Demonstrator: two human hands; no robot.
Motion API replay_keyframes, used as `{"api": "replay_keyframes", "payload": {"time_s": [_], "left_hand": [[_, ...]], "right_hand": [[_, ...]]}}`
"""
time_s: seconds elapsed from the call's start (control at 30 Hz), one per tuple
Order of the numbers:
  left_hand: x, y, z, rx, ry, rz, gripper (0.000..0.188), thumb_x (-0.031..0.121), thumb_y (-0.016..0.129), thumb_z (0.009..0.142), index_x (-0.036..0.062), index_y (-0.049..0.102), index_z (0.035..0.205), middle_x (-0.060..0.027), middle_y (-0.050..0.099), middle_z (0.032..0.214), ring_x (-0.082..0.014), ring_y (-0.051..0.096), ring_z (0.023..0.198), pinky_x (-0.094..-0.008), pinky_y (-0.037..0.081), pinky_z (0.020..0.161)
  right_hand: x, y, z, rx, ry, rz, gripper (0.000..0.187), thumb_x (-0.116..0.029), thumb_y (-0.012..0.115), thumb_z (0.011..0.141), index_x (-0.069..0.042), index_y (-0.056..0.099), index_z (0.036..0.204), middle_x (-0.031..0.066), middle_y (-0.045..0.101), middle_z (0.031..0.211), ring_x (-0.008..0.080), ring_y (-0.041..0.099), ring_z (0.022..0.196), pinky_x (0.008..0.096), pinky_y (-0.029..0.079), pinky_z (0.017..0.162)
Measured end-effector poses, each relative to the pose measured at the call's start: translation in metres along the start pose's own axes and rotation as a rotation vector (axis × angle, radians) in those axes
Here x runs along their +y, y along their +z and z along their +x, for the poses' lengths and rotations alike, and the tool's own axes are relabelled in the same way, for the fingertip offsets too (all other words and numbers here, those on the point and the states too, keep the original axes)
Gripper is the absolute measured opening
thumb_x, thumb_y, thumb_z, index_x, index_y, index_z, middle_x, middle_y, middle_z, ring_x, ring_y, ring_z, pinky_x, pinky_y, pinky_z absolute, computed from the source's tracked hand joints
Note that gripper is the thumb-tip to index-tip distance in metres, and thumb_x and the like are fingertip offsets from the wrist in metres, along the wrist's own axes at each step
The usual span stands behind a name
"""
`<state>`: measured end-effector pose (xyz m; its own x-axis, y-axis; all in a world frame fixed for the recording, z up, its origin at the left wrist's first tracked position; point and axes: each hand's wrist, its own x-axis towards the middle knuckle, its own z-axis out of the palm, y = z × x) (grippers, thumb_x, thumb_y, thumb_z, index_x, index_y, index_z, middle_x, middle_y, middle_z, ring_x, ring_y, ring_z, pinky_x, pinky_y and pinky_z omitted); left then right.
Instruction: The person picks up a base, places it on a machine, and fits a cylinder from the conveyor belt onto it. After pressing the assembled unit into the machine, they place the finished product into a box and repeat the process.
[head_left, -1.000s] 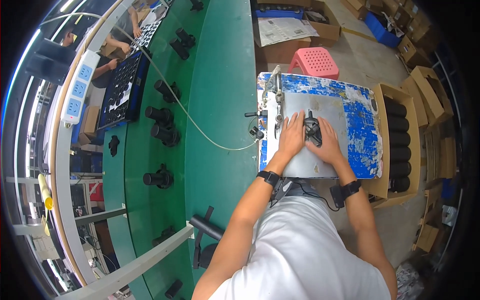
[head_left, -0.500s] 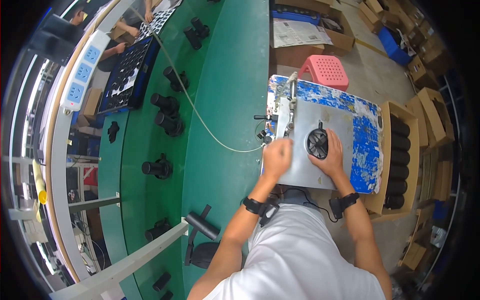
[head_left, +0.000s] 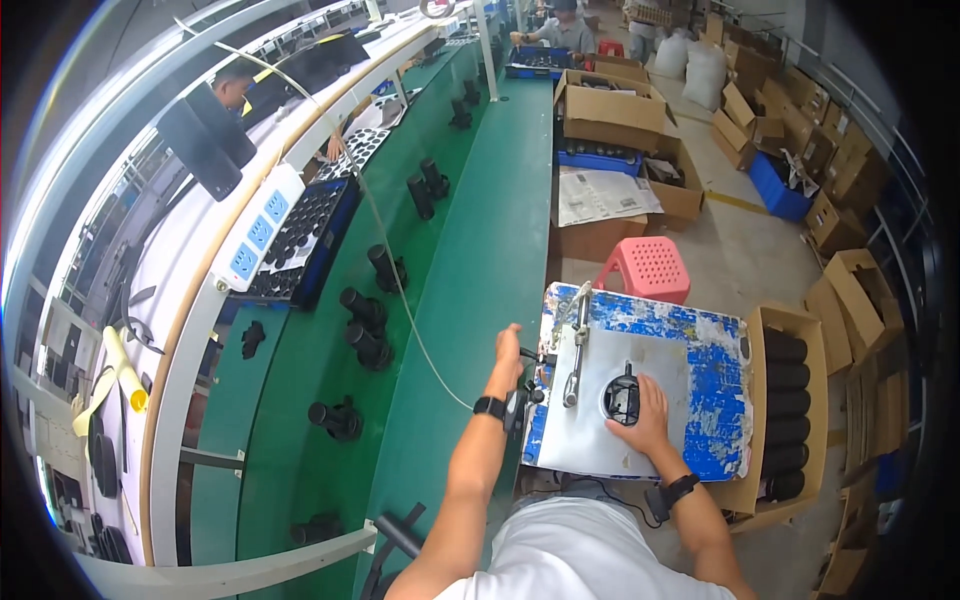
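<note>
A metal plate [head_left: 590,440] lies on the worn blue and white work board [head_left: 715,400] in front of me. On it sits a round black part [head_left: 622,400] with an open, ribbed inside. My right hand [head_left: 645,415] curves around its right side, thumb at the near rim and fingers along the far side. My left hand [head_left: 508,352] is at the board's left edge, against the end of a black lever handle [head_left: 541,358]. Its fingers are seen edge-on, so their grip is unclear. Between the hands stands a metal clamp fixture [head_left: 576,350].
A long green bench [head_left: 480,240] runs along my left, with several black cylindrical parts [head_left: 365,345] on it. A cardboard box [head_left: 815,400] of black cylinders stands right of the board. Beyond are a pink stool [head_left: 652,268] and a thin hose [head_left: 400,280].
The view has tilted up, showing more of the far room. My left hand has moved left, from over the plate to the lever handle. My right hand stays at the round black part.
</note>
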<state>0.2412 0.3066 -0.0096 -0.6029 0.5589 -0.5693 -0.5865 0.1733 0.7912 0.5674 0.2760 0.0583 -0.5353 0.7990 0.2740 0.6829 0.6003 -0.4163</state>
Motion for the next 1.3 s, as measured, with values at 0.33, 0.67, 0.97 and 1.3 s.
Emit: {"api": "replay_keyframes", "payload": {"time_s": [0.33, 0.67, 0.97, 1.3], "left_hand": [[-0.014, 0.025, -0.205, -0.775, 1.063, 0.786, 0.031, 0.016, 0.062, 0.084, 0.0016, 0.057, 0.11, -0.0128, 0.063, 0.104, -0.0237, 0.063, 0.061, -0.0346, 0.051, 0.058], [-0.064, 0.032, -0.144, -1.071, 1.319, 1.438, 0.031, 0.03, 0.061, 0.085, 0.0041, 0.054, 0.099, -0.0106, 0.058, 0.093, -0.0308, 0.064, 0.067, -0.0425, 0.052, 0.056], [-0.087, 0.037, -0.15, -0.955, 1.285, 1.407, 0.033, 0.038, 0.061, 0.085, 0.0046, 0.059, 0.089, -0.0102, 0.061, 0.086, -0.028, 0.065, 0.067, -0.0402, 0.051, 0.056], [-0.096, 0.039, -0.158, -0.876, 1.215, 1.373, 0.032, 0.036, 0.062, 0.085, 0.0054, 0.059, 0.091, -0.0124, 0.06, 0.089, -0.0283, 0.066, 0.071, -0.041, 0.052, 0.059]], "right_hand": [[0.016, -0.011, 0.075, -0.55, 0.225, -0.354, 0.048, -0.046, 0.069, 0.073, -0.006, 0.067, 0.1, 0.0158, 0.066, 0.099, 0.0314, 0.064, 0.091, 0.0407, 0.052, 0.078], [0.0, 0.002, 0.114, -0.948, 0.147, -0.708, 0.05, -0.05, 0.064, 0.072, -0.012, 0.072, 0.103, 0.011, 0.069, 0.106, 0.027, 0.066, 0.098, 0.0366, 0.052, 0.082], [0.001, -0.019, 0.118, -0.949, 0.32, -0.504, 0.038, -0.04, 0.068, 0.07, -0.006, 0.073, 0.085, 0.0114, 0.071, 0.076, 0.0236, 0.07, 0.075, 0.0333, 0.054, 0.071], [0.008, -0.009, 0.104, -0.905, 0.172, -0.729, 0.051, -0.055, 0.063, 0.075, -0.005, 0.073, 0.081, 0.0097, 0.07, 0.072, 0.0267, 0.068, 0.085, 0.0377, 0.052, 0.08]]}}
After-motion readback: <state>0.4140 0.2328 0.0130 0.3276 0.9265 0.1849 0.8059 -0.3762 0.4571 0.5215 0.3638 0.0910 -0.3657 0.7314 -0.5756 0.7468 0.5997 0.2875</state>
